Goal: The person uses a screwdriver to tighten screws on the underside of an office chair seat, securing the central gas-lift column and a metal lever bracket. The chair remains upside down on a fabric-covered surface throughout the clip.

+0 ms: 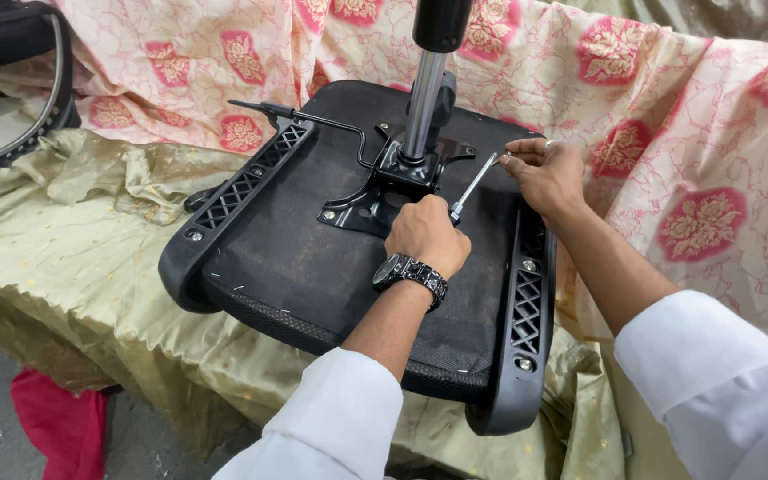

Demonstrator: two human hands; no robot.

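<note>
Upturned chair seat [313, 267] on a cloth-draped surface [64, 258]. The left hand [427, 236] is closed over the lower end of a slim metal hex key [475, 187] beside the mechanism plate [384, 191]. The key's long axis runs toward two o'clock, where the right hand [544, 173] pinches its upper tip.
</note>
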